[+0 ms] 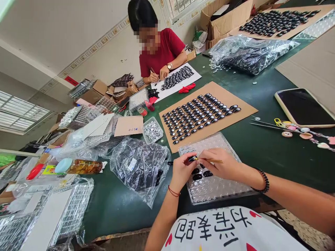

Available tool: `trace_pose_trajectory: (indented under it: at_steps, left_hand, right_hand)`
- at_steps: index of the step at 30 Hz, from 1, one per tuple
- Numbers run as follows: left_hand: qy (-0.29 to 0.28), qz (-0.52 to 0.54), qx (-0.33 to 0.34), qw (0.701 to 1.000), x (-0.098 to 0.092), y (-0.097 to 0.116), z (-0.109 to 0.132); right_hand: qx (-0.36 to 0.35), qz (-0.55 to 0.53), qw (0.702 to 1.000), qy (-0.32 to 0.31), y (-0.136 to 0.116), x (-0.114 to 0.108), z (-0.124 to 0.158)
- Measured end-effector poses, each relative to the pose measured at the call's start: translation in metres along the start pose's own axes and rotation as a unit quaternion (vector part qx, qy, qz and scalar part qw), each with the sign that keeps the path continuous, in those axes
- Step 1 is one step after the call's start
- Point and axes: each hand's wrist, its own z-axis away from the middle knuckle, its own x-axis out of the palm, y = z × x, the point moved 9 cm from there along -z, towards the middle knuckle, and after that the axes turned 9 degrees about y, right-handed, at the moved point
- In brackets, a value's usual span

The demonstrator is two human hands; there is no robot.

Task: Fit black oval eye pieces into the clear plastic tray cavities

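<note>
A: Black oval piece (pixel 192 159), that's what the left hand (pixel 182 171) is pinching right now, fingers closed on it, just above the clear bubble tray (pixel 222 190) at the near edge of the desk (pixel 261 146).

B: And the right hand (pixel 219 163)?

A: It's closed around a thin stick (pixel 212 160), tip pointing at that same piece. The two hands are almost touching over the tray.

B: More pieces in the tray?

A: A few black ones (pixel 201 173) are sitting in the pockets just below the fingers. Beyond the tray, a brown card (pixel 246 108) is carrying rows of the same ovals.

B: How's a piece like that going to handle?

A: I'd judge it light, hard and glossy, so likely slippery. Holding it by the edges with fingertips looks sensible, keeping the shiny face free.

B: What else is around?

A: A crinkled plastic bag (pixel 138 167) is lying left of the hands, and a small tub of silvery bits (pixel 152 130) is sitting beyond it. A tablet (pixel 305 107) is resting to the right. Across the desk, a person in a red shirt (pixel 167 48) is working over a white sheet (pixel 195 75) of ovals.
</note>
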Motion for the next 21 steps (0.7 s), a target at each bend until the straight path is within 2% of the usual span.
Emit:
trace_pose_trajectory:
  at_steps: [5,10,14,16,18,21]
  left_hand:
    - [-0.012,0.013,-0.008,1.0,0.001,-0.002,0.001]
    - [-0.047,0.076,-0.041,0.995,0.006,-0.003,0.002]
    - [-0.028,0.096,-0.032,0.994,0.007,-0.001,0.003]
    - [-0.024,0.105,-0.027,0.994,0.009,0.0,0.005]
    - [-0.033,0.127,-0.029,0.991,0.013,0.001,0.007]
    - [-0.031,0.148,-0.029,0.988,0.012,0.003,0.008]
  right_hand:
    - [-0.011,0.011,1.0,0.004,-0.004,-0.001,-0.002]
    - [-0.015,0.017,1.0,-0.009,-0.006,0.003,-0.002]
    - [-0.009,0.01,1.0,-0.022,-0.006,0.007,0.001]
    - [0.042,-0.036,0.998,-0.028,0.001,0.006,0.0]
    - [0.155,-0.144,0.977,-0.036,0.018,0.008,-0.001]
    - [0.323,-0.317,0.89,-0.063,0.039,0.021,0.005]
